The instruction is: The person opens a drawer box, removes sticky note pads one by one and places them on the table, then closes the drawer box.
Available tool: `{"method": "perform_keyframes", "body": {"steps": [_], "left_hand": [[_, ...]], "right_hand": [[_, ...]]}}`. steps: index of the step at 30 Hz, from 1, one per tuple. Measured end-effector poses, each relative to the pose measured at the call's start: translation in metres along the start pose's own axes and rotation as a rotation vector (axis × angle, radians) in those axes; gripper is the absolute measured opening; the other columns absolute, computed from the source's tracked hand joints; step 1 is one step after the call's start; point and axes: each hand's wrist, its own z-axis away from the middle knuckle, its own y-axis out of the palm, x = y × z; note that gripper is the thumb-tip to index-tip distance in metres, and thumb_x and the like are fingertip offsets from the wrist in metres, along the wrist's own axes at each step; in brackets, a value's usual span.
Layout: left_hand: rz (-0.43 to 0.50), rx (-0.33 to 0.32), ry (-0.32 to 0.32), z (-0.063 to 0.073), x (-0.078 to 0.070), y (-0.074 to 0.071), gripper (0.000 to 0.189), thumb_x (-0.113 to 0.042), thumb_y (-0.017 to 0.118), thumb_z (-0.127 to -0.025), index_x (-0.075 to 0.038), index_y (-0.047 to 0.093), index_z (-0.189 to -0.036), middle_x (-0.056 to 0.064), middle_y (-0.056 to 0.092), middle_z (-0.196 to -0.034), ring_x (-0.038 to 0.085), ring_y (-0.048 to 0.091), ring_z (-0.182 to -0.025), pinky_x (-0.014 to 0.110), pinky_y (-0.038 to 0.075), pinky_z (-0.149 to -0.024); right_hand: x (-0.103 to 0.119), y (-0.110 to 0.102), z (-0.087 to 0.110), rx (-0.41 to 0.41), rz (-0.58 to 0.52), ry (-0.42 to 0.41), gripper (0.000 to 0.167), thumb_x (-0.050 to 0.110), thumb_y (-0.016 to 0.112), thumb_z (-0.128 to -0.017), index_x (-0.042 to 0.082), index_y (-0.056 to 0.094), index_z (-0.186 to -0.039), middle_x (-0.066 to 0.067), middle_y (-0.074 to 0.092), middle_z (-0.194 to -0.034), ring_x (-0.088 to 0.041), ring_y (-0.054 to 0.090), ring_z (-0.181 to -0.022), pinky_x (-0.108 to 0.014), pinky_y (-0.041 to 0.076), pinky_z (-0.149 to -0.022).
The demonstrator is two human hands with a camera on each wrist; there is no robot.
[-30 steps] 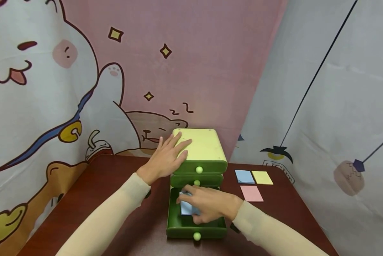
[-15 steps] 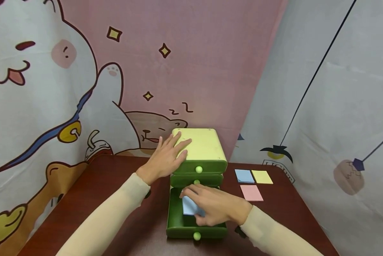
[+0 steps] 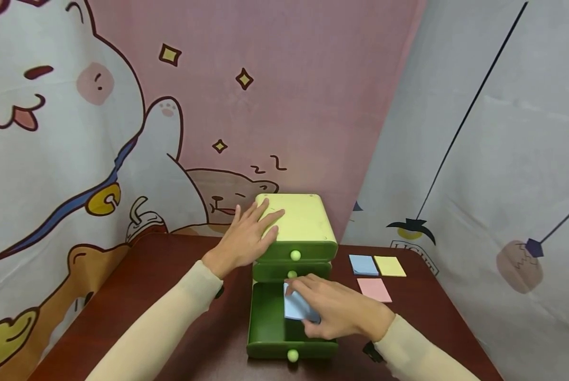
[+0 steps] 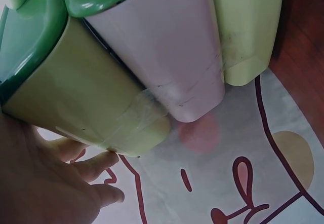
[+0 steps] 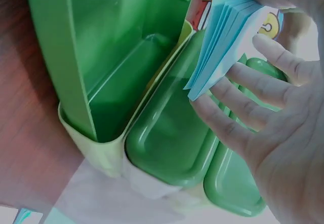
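Note:
My left hand (image 3: 244, 238) lies with spread fingers on the pale yellow top of a small drawer cabinet (image 3: 305, 217), near its left edge. In the left wrist view, those fingers (image 4: 96, 165) touch the cabinet's casing. Over the pulled-out green bottom drawer (image 3: 267, 317), my right hand (image 3: 337, 309) pinches a pad of light blue sticky notes (image 3: 296, 306). Seen from the right wrist, the pad (image 5: 228, 36) has its sheets fanned apart at one edge, held between thumb and fingers. The two upper drawers are closed, each with a light green knob (image 3: 295, 255).
To the cabinet's right, a blue pad (image 3: 363, 264), a yellow pad (image 3: 389, 265) and a pink pad (image 3: 374, 290) lie on the dark red-brown table (image 3: 180, 296). A printed cartoon curtain (image 3: 313, 95) hangs right behind the table.
My right hand has moved to the right with the blue sticky notes, uncovering more of the drawer's left side. The left hand stays on the cabinet top.

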Motion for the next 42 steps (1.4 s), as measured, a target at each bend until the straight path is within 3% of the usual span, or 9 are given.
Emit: {"method": "perform_keyframes", "body": {"steps": [10,16,25,29,36,42], "left_hand": [[-0.008,-0.006,-0.005,0.001,0.0,0.0,0.063,-0.058,0.032,-0.123,-0.038,0.046,-0.18,0.014,0.027,-0.195,0.048,0.029,-0.18,0.08,0.005,-0.144],[-0.013,-0.007,-0.002,0.0,0.001,0.0,0.063,-0.059,0.032,-0.123,-0.038,0.047,-0.18,0.015,0.026,-0.195,0.048,0.029,-0.18,0.081,0.005,-0.144],[-0.003,-0.005,-0.003,-0.001,0.001,0.002,0.063,-0.057,0.03,-0.123,-0.037,0.047,-0.18,0.015,0.027,-0.195,0.049,0.03,-0.18,0.081,0.006,-0.144],[-0.002,-0.003,0.0,-0.001,0.001,0.001,0.063,-0.058,0.03,-0.123,-0.037,0.046,-0.181,0.014,0.026,-0.195,0.048,0.029,-0.18,0.08,0.005,-0.144],[-0.004,-0.008,0.003,-0.001,0.0,0.0,0.064,-0.059,0.03,-0.123,-0.036,0.046,-0.181,0.015,0.026,-0.195,0.049,0.028,-0.18,0.081,0.006,-0.144],[0.005,-0.003,-0.001,-0.001,0.001,0.001,0.064,-0.059,0.027,-0.123,-0.037,0.045,-0.181,0.014,0.025,-0.196,0.048,0.027,-0.18,0.08,0.005,-0.145]], "right_hand": [[-0.01,-0.002,0.02,-0.039,-0.012,0.046,0.052,0.028,0.084,-0.098,0.022,0.065,-0.147,-0.004,0.07,-0.158,-0.012,0.07,-0.123,-0.029,0.065,-0.094],[-0.017,-0.002,0.031,-0.071,-0.06,0.056,0.048,0.024,0.085,-0.095,0.021,0.068,-0.14,-0.005,0.068,-0.161,-0.012,0.071,-0.12,-0.026,0.066,-0.092],[-0.032,-0.007,0.047,-0.141,-0.045,0.067,0.046,0.021,0.087,-0.091,0.019,0.072,-0.135,-0.002,0.07,-0.151,-0.01,0.069,-0.118,-0.025,0.065,-0.091],[-0.04,-0.008,0.055,-0.154,-0.062,0.127,0.046,0.02,0.086,-0.09,0.023,0.072,-0.134,0.003,0.07,-0.149,-0.007,0.068,-0.113,-0.023,0.061,-0.081],[-0.056,-0.008,0.068,-0.196,-0.069,0.166,0.05,0.014,0.086,-0.087,0.019,0.073,-0.135,-0.001,0.071,-0.146,-0.008,0.068,-0.11,-0.024,0.06,-0.085],[-0.069,-0.005,0.08,-0.232,-0.044,0.207,0.047,0.014,0.088,-0.088,0.018,0.075,-0.133,-0.001,0.073,-0.143,-0.008,0.067,-0.105,-0.023,0.058,-0.08]]}}
